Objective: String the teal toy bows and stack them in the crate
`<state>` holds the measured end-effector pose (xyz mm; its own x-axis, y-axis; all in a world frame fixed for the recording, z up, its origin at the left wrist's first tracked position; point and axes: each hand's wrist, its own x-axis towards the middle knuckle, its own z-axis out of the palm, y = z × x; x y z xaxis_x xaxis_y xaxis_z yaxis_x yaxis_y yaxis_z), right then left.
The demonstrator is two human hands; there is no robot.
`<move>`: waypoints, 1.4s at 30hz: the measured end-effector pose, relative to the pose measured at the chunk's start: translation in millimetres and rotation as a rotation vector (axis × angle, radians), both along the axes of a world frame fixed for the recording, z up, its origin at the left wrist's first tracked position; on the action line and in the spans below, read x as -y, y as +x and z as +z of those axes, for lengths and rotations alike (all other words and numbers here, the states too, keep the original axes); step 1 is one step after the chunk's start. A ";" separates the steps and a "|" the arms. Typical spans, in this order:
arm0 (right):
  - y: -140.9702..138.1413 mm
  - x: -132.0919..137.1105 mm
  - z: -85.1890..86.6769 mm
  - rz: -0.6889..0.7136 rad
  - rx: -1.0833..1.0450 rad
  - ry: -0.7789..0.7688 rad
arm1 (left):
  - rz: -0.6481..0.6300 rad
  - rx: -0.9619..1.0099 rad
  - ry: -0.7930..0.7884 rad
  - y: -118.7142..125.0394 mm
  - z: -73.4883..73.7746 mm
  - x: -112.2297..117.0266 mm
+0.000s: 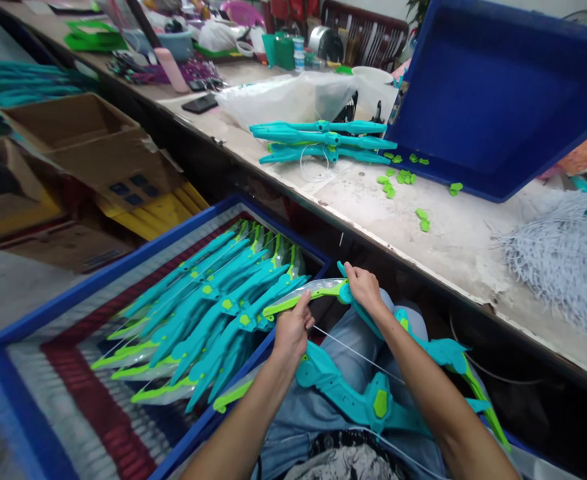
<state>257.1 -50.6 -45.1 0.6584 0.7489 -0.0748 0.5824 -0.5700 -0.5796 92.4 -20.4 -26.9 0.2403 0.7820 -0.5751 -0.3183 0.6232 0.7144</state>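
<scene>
My left hand (292, 328) is closed around the lime-green limb of a teal toy bow (331, 289), near where a white string runs down. Higher and to the right, my right hand (365, 287) has its fingers wrapped round the teal part of the same bow, beside the limb's joint. Another teal and green toy bow (341, 392) lies across my lap, just beneath both hands. To the left, a blue-rimmed crate (23, 413) holds several more toy bows (213, 300) in an overlapping row, their green tips pointing toward me.
Several teal bow parts (323, 140) are stacked on the worktable (353, 213), with loose green pieces (406, 177) beside them. A blue tray (493, 93) leans at the back right, near a bundle of white strings (556, 253). Cardboard boxes (88, 147) stand on the left.
</scene>
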 end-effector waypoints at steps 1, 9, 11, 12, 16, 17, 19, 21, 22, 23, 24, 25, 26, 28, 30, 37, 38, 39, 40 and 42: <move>-0.5 1.3 -0.2 0.006 0.000 -0.012 | -0.006 -0.003 0.006 -0.5 -0.2 -2.2; 16.3 7.1 4.6 -0.003 0.022 0.042 | -0.194 -0.004 0.068 20.2 11.2 -26.2; 18.3 7.8 1.9 0.043 -0.002 0.026 | -0.253 -0.004 0.068 20.4 13.6 -22.3; 18.7 7.7 -0.5 0.061 -0.016 0.012 | -0.288 0.000 0.062 18.5 13.5 -18.8; 20.4 6.5 -10.5 0.052 -0.089 -0.008 | -0.317 0.029 0.064 5.6 7.4 -3.0; 21.3 6.6 -11.5 0.044 -0.098 -0.001 | -0.291 0.046 0.069 2.7 5.3 -0.7; 23.0 7.8 -11.4 0.056 -0.079 0.035 | -0.206 0.085 0.092 -1.9 2.2 0.2; 22.8 10.0 -9.8 0.105 -0.007 0.076 | -0.103 0.107 0.127 -5.5 1.0 -3.5; 21.8 11.0 -9.2 0.141 0.038 0.085 | -0.070 0.114 0.139 -7.3 1.1 -6.4; 20.2 11.6 -9.1 0.178 0.081 0.083 | -0.059 0.123 0.143 -9.2 1.5 -9.3; 18.3 11.8 -9.4 0.208 0.117 0.071 | -0.071 0.137 0.140 -11.3 2.0 -12.0; 16.3 11.8 -10.1 0.228 0.141 0.059 | -0.103 0.151 0.132 -13.4 2.4 -14.0; 14.5 11.8 -10.6 0.240 0.152 0.056 | -0.142 0.156 0.129 -15.5 2.4 -15.2; 12.8 14.2 -9.4 0.254 0.158 0.097 | -0.216 0.116 0.149 -19.8 0.8 -15.5; 16.0 24.1 -2.6 0.290 0.163 0.189 | -0.286 0.008 0.197 -24.2 -2.8 -13.4; 53.9 126.7 39.4 0.384 0.179 0.033 | -0.646 -0.381 0.648 -18.4 -6.0 9.5; 55.7 142.1 39.7 0.401 0.164 -0.058 | -0.750 -0.395 0.771 -11.1 -2.8 18.8; 55.9 155.2 37.9 0.415 0.153 -0.137 | -0.894 -0.395 0.893 -1.8 1.1 30.5; 54.6 165.6 34.4 0.427 0.150 -0.198 | -1.072 -0.397 1.008 9.1 5.3 44.3; 49.8 178.0 25.0 0.437 0.170 -0.261 | -1.472 -0.462 1.206 34.1 11.8 76.1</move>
<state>306.9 -228.7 -20.1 0.3082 0.9268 -0.2148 0.8712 -0.3656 -0.3276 126.5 -96.4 -15.1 0.9768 0.1136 -0.1813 0.2126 -0.6120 0.7617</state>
